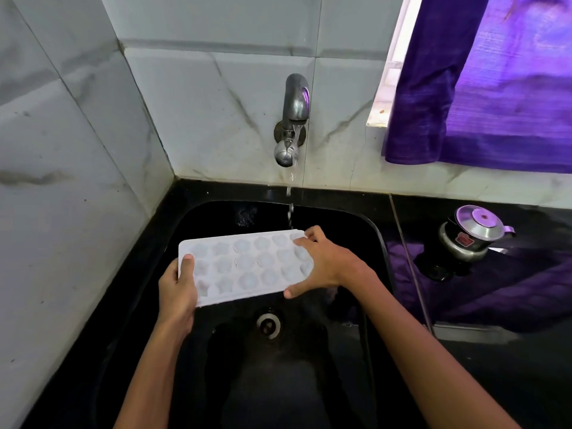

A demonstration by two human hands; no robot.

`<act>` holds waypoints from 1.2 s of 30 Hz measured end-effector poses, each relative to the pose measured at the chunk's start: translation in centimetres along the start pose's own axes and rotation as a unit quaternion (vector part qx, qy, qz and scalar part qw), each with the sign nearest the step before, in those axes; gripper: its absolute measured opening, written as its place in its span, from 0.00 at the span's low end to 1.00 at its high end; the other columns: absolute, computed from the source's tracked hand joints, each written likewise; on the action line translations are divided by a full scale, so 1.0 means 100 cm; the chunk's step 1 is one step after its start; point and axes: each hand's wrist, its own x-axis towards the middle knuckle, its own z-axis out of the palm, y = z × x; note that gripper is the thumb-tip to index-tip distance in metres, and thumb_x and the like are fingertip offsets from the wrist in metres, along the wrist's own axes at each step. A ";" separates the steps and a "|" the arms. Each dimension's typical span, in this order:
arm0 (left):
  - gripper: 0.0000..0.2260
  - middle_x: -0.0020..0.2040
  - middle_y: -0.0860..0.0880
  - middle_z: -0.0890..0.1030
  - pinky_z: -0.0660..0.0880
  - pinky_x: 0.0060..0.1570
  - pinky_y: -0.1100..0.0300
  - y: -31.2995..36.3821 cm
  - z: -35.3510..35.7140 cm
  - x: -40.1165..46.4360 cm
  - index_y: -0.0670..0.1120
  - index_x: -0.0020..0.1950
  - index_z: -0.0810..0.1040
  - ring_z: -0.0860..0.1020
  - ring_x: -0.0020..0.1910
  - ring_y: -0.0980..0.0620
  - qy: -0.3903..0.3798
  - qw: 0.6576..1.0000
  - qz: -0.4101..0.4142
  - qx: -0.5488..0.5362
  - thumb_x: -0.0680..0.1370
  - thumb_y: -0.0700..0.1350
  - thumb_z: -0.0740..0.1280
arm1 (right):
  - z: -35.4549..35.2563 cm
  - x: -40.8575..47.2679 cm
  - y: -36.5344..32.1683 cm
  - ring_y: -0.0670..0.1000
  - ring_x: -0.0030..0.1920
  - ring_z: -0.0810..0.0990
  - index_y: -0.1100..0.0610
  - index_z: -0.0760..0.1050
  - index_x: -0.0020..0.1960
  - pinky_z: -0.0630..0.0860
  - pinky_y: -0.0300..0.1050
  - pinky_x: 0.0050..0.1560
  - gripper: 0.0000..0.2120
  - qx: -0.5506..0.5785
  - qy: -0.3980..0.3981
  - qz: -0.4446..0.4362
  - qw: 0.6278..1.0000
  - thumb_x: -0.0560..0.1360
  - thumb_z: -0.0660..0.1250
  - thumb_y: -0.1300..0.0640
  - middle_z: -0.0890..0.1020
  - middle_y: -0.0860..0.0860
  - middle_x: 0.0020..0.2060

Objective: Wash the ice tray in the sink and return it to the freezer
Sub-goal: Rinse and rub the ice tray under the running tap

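Observation:
A white ice tray [244, 264] with several round and star-shaped cups hangs flat over the black sink [376, 239]. My left hand [178, 289] grips its left end, thumb on top. My right hand [325, 264] holds the right end, fingers curled over the far edge and thumb along the near edge. A steel tap [294, 119] on the tiled wall runs a thin stream of water that falls at the tray's far right corner. The drain [268, 325] lies below the tray.
A black counter surrounds the sink. On it at the right stands a small steel pot with a lid [473, 233]. A purple curtain [495, 88] hangs over the window at the upper right. White marble tiles cover the corner walls.

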 end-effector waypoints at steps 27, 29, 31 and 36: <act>0.13 0.47 0.51 0.80 0.75 0.40 0.58 0.000 0.005 0.023 0.45 0.62 0.74 0.80 0.44 0.53 0.003 1.000 -0.004 -0.030 0.83 0.49 0.57 | -0.017 0.026 -0.001 0.50 0.67 0.59 0.49 0.59 0.72 0.69 0.50 0.64 0.56 -0.079 0.080 -0.036 0.993 0.52 0.70 0.25 0.58 0.48 0.65; 0.13 0.47 0.50 0.80 0.75 0.40 0.58 0.001 0.005 0.022 0.44 0.62 0.74 0.80 0.44 0.53 0.000 1.000 -0.002 -0.032 0.83 0.49 0.57 | -0.017 0.025 0.000 0.50 0.67 0.58 0.48 0.59 0.72 0.65 0.50 0.66 0.56 -0.090 0.082 -0.033 0.992 0.51 0.69 0.24 0.58 0.48 0.65; 0.13 0.47 0.50 0.80 0.75 0.40 0.58 0.001 0.006 0.020 0.44 0.62 0.74 0.79 0.43 0.53 0.000 0.999 0.000 -0.033 0.83 0.48 0.57 | -0.016 0.024 0.002 0.52 0.68 0.57 0.48 0.61 0.71 0.62 0.51 0.68 0.56 -0.117 0.099 -0.032 0.988 0.50 0.67 0.22 0.58 0.49 0.66; 0.11 0.46 0.51 0.81 0.75 0.39 0.58 0.003 0.007 0.012 0.46 0.60 0.74 0.80 0.44 0.52 0.001 0.999 0.000 -0.043 0.83 0.49 0.57 | -0.018 0.021 0.003 0.56 0.74 0.48 0.47 0.61 0.71 0.48 0.62 0.73 0.60 -0.163 0.126 -0.016 0.978 0.45 0.61 0.18 0.52 0.51 0.73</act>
